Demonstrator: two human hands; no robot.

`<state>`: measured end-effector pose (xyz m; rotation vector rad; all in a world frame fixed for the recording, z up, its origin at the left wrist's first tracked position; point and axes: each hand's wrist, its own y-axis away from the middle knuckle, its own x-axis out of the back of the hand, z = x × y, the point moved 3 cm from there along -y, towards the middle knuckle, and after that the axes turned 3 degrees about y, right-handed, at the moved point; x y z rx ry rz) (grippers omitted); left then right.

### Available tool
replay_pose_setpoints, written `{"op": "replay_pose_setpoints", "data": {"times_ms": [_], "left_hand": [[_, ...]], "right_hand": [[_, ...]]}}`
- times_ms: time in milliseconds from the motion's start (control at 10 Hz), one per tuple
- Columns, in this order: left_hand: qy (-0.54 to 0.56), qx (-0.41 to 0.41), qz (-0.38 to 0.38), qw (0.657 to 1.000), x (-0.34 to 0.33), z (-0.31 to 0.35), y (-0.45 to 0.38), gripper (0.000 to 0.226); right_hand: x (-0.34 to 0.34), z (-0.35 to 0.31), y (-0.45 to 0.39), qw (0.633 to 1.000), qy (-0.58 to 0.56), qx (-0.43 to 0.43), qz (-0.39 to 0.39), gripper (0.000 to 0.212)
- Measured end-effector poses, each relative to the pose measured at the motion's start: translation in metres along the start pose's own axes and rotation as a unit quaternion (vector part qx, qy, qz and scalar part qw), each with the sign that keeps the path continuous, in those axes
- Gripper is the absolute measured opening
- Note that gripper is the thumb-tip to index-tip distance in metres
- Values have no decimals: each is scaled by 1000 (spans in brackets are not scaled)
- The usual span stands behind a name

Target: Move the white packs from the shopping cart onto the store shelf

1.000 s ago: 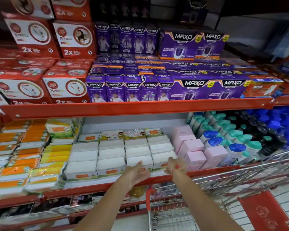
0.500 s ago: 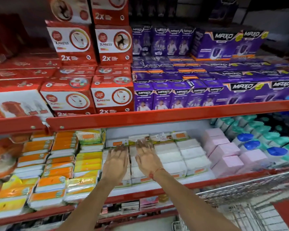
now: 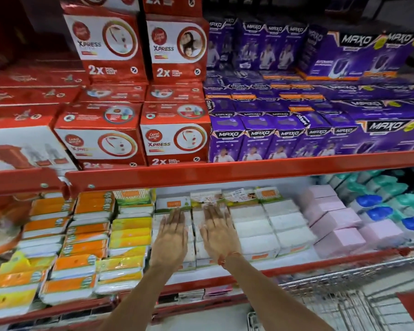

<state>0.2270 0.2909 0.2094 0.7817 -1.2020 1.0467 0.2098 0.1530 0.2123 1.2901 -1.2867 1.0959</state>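
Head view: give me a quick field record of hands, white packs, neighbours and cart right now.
left hand: open, flat, palm down on the white packs
right hand: open, flat on the same packs, beside the left
white packs: rows on the lower shelf
left neighbours: orange and yellow packs
right neighbours: pink boxes
cart: lower right, contents not visible
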Motion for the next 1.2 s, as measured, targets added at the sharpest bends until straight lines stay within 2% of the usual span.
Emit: {"op": "replay_pose_setpoints", "data": {"times_ms": [100, 200, 300, 400, 500, 600, 700, 800, 900, 1000, 1100, 1200], "left_hand": [[45, 27, 41, 998, 5, 23, -2, 64], [62, -7, 44, 997, 3, 67, -14, 60], [58, -42, 56, 996, -4, 120, -26, 57], [48, -56, 41, 996, -14, 165, -34, 63], [54, -49, -17, 997, -28, 194, -39, 82], [40, -33, -29, 998, -38, 206, -41, 89], [34, -27, -7, 999, -43, 206, -41, 88], [30, -22, -1, 999, -46, 204, -45, 99], [33, -6, -2, 999, -46, 205, -46, 100], [30, -9, -10, 999, -46, 208, -42, 101], [24, -5, -25, 999, -45, 210, -40, 104], [17, -12, -29, 999, -37, 212, -38, 118]], "right_hand": [[7, 7, -3, 998, -33, 28, 34, 72], [24, 39, -4, 995, -69, 28, 70, 76], [36, 104, -7, 996, -34, 3, 79, 74], [40, 168, -4, 998, 15, -18, 58, 71], [35, 207, 6, 1000, 23, -3, 12, 83], [30, 219, 17, 999, 20, 25, -5, 100], [21, 218, 22, 999, -11, 42, 7, 104], [26, 217, 21, 998, -32, 42, 25, 82], [33, 216, 22, 998, -28, 54, 22, 75], [36, 214, 28, 998, -35, 53, 12, 57], [38, 215, 29, 998, -31, 52, -4, 54], [37, 212, 31, 998, -39, 39, -18, 54]]}}
